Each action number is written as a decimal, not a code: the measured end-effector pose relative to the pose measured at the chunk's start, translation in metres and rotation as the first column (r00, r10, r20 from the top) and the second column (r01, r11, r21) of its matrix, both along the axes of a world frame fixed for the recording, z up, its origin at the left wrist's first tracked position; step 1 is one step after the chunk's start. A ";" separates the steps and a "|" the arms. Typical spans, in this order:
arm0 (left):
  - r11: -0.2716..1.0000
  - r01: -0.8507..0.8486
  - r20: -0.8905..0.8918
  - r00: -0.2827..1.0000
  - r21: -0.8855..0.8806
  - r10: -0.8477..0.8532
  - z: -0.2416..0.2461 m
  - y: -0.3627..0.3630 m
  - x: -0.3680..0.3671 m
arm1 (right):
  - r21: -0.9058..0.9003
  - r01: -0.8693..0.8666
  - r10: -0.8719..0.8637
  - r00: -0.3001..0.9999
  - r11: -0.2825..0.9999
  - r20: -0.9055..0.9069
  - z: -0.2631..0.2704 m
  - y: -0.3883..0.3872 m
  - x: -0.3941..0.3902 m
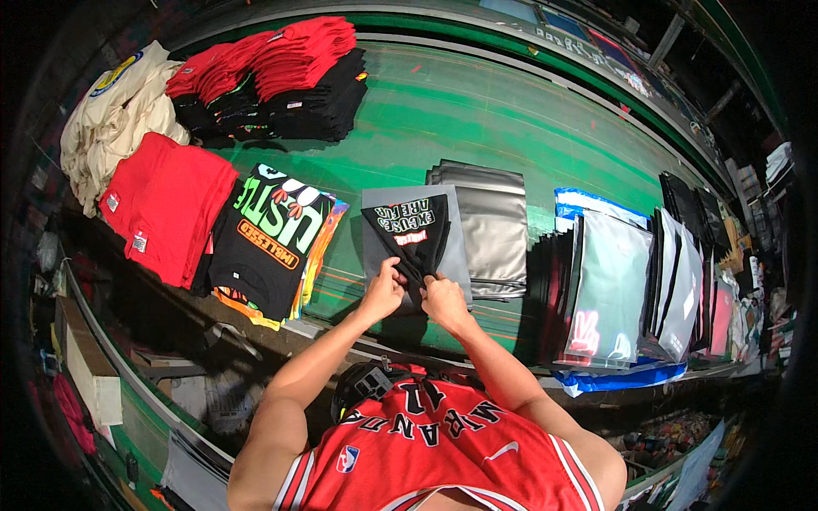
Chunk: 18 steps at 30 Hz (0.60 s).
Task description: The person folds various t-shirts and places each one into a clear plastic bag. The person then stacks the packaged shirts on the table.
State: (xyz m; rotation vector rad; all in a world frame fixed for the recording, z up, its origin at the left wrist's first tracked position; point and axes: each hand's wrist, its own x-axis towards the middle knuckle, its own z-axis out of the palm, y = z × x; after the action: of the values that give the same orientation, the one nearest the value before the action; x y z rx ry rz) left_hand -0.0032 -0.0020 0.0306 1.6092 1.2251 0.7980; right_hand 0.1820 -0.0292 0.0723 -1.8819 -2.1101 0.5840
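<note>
A black printed T-shirt (pixel 415 223) lies on a grey sheet or flat bag (pixel 374 252) on the green table, its near end drawn together between the hands. My left hand (pixel 385 290) pinches the left part of the gathered cloth. Close beside it, my right hand (pixel 442 297) grips the cloth's near end with fingers closed. Under the grey sheet's right side extends a stack of dark grey plastic bags (pixel 495 230). Left of the sheet sits a pile of folded printed T-shirts (pixel 255 268), a black one on top.
Folded red shirts (pixel 169 204) and a cream cloth heap (pixel 121 121) occupy the left. Red and black shirt stacks (pixel 307 57) stand at the back left. Bagged garments (pixel 610 287) fill the right on blue-and-white plastic (pixel 620 380). The table (pixel 447 115) has a raised far rail.
</note>
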 end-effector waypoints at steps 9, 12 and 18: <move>0.802 0.573 -0.541 0.734 0.169 -0.410 -0.004 -0.018 -0.026 | -0.017 0.048 -0.049 0.993 0.999 -0.104 -0.002 -0.003 0.012; 0.785 0.597 -0.566 0.708 0.162 -0.422 -0.005 -0.016 -0.023 | 0.034 0.089 -0.082 0.982 0.995 -0.167 0.001 -0.009 0.016; 0.774 0.631 -0.527 0.674 0.049 -0.517 -0.009 -0.004 -0.024 | -0.005 0.083 -0.083 0.985 0.997 -0.154 0.015 -0.026 0.036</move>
State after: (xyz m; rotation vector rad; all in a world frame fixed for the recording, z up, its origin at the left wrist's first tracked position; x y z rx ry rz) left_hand -0.0269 -0.0057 0.0219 2.3264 0.8521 0.1071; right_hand 0.2178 -0.0556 0.0872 -1.8497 -1.9258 0.6854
